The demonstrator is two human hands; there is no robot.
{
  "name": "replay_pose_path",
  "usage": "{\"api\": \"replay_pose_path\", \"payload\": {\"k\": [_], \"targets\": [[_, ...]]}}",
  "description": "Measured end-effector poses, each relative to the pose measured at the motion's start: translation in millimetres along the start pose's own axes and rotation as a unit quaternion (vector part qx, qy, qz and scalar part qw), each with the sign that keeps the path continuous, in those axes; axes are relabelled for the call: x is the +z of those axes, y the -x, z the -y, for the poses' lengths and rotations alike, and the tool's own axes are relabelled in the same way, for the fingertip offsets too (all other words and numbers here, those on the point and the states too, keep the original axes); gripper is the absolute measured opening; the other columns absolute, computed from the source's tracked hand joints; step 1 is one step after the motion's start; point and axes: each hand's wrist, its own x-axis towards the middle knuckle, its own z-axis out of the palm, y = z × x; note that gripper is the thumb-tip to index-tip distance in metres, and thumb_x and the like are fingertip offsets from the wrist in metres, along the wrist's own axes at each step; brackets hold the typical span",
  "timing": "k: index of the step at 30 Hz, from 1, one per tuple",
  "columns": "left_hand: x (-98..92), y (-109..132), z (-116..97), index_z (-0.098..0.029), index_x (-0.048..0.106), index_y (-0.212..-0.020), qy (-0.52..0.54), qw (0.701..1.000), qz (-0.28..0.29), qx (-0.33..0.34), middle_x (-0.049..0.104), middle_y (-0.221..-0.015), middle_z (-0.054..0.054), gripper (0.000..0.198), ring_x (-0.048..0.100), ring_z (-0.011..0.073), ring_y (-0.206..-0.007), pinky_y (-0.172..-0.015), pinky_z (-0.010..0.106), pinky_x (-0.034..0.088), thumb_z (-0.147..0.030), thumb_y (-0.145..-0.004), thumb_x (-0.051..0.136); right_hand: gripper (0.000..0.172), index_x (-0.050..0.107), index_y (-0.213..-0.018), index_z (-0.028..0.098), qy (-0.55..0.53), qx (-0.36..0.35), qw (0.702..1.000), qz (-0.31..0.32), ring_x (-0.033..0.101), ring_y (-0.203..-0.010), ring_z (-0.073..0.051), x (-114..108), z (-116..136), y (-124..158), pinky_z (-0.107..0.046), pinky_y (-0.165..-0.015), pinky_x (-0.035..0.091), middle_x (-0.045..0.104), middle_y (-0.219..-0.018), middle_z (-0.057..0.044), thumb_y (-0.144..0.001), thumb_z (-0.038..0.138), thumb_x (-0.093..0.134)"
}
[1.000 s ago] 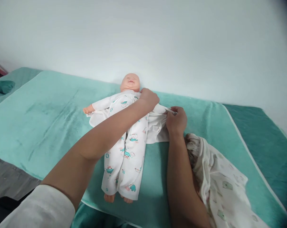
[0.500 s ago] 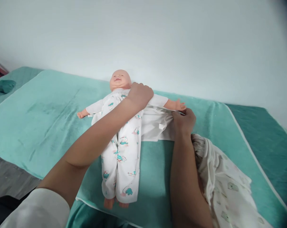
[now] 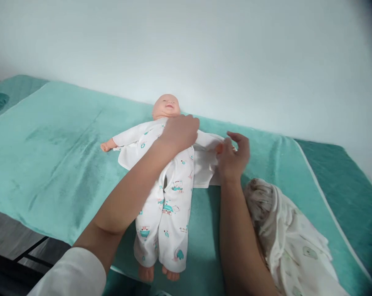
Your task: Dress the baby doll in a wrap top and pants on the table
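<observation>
A baby doll [image 3: 166, 106] lies on its back, in patterned white trousers [image 3: 164, 222] and a white top [image 3: 141, 131] with one panel [image 3: 203, 166] spread out at the right. My left hand [image 3: 182, 130] is curled closed at the doll's shoulder on the right, on the top; its fingertips are hidden. My right hand [image 3: 235, 156] is at the end of the doll's sleeve [image 3: 209, 139] on the right. Its thumb and fingers bend round the doll's hand [image 3: 219, 149], which is partly hidden.
A crumpled patterned white cloth [image 3: 297, 242] lies beside my right forearm. Green covers [image 3: 65, 144] are spread under the doll, against a pale wall [image 3: 186, 49]. Dark frame parts [image 3: 32, 248] show at the lower left.
My right hand has let go of the spread panel and come round the doll's hand, its forefinger raised. The sleeve now reaches further along that arm. The left hand stays at the shoulder; the view has shifted slightly.
</observation>
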Motion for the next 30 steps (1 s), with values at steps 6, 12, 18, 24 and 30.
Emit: {"api": "replay_pose_path", "payload": {"k": [6,12,18,24,30], "targets": [[23.2,50,49,-0.018,0.060,-0.125,0.150,0.963,-0.198,-0.107,0.069,-0.132,0.014,0.029,0.063,0.0307,-0.125,-0.103,0.045,0.049,-0.037,-0.104,0.054,0.028,0.070,-0.113,0.028,0.055,-0.105,0.980,0.160,0.064,-0.130,-0.027,24,27,27,-0.063,-0.130,0.018,0.075,-0.130,-0.007,-0.097,0.048,0.059],[34.8,61,64,-0.020,0.055,-0.119,0.257,0.935,-0.208,-0.125,0.067,-0.130,0.013,0.040,0.061,0.0281,-0.124,-0.106,0.043,0.048,-0.047,-0.095,0.071,0.030,0.069,-0.116,0.029,0.037,-0.113,0.967,0.226,0.055,-0.144,-0.029,31,42,38,-0.067,-0.131,0.004,0.067,-0.147,-0.008,-0.098,0.051,0.060],[40.0,58,61,-0.019,0.056,-0.109,0.190,0.948,-0.236,-0.100,0.067,-0.121,0.012,0.030,0.061,0.0273,-0.118,-0.101,0.042,0.049,-0.045,-0.097,0.068,0.029,0.068,-0.119,0.030,0.009,-0.108,0.964,0.244,0.054,-0.146,-0.028,33,47,42,-0.066,-0.131,0.002,0.066,-0.148,-0.008,-0.098,0.049,0.062],[37.7,61,50,-0.019,0.061,-0.101,0.076,0.964,-0.255,0.020,0.066,-0.128,0.014,0.027,0.057,0.0291,-0.127,-0.102,0.041,0.043,-0.043,-0.107,0.050,0.041,0.063,-0.134,0.032,-0.090,-0.145,0.945,0.278,0.046,-0.152,-0.026,30,58,49,-0.058,-0.130,0.026,0.055,-0.158,-0.008,-0.096,0.048,0.068],[45.2,59,45,-0.020,0.064,-0.096,0.018,0.964,-0.257,0.062,0.066,-0.091,0.009,0.043,0.062,0.0261,-0.098,-0.090,0.041,0.039,-0.049,-0.110,0.036,0.045,0.063,-0.125,0.030,-0.128,-0.145,0.935,0.296,0.042,-0.154,-0.029,30,64,53,-0.057,-0.128,0.034,0.048,-0.160,-0.009,-0.088,0.051,0.078]]}}
